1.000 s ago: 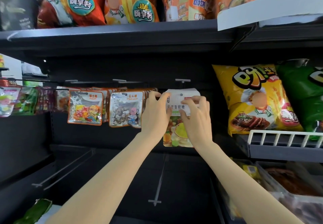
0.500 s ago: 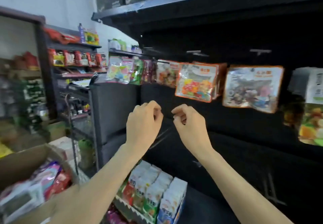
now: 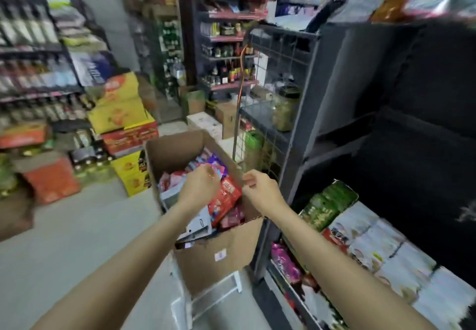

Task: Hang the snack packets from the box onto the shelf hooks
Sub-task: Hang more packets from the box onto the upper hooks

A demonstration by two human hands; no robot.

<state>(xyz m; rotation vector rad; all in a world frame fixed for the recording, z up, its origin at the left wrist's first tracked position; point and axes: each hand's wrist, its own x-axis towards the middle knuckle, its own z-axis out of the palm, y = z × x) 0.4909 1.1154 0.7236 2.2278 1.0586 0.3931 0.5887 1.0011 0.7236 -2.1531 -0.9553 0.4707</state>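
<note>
Both hands reach out over an open cardboard box [image 3: 213,255] that stands on a white stool [image 3: 213,296] in the shop aisle. The left hand [image 3: 199,188] hangs above the middle of the box with its fingers loosely curled downward; whether they touch anything is blurred, and nothing is plainly held. The right hand [image 3: 260,190] is over the box's right rim, fingers curled in toward the thumb, with nothing visible between them. The two hands are near each other but apart.

The snack packets [image 3: 224,201] lie heaped inside the box — a red one uppermost between the hands, pink and purple ones behind it, white ones lower down. The box's far flap stands upright behind the pile.

Just right of the box stands the dark shelf unit [image 3: 360,85], its end panel a wire grid [image 3: 273,77] with a jar [image 3: 284,108] behind it. Its lowest level holds green bags [image 3: 327,203], rows of white bags [image 3: 386,247] and pink packets [image 3: 286,265].

To the left the floor [image 3: 77,226] is pale grey, and stacked yellow and red cartons [image 3: 123,121] sit beside an orange one [image 3: 51,180] — behind them, shelves of bottles [image 3: 33,72]. More stocked shelves [image 3: 229,33] fill the back, all blurred.
</note>
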